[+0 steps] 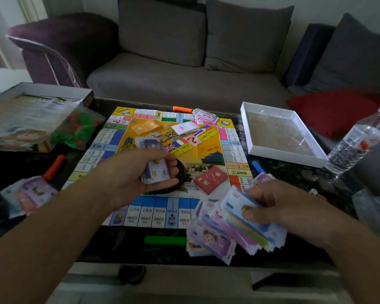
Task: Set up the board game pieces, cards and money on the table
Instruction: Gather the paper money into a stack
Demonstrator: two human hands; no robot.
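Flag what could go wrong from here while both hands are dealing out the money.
1. The right hand pinches a thick fanned stack of bills by one end; loose notes could slide out onto the near pile and mix the denominations.
2. The left hand holds its small wad just above the board; lowering it may knock the red card deck.
3. The tilted water bottle could roll toward the play area.

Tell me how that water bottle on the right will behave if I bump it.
The water bottle looks tall, narrow and thin-walled, so it would probably tip easily. Clear and round, it would likely roll once down, perhaps toward the white tray.
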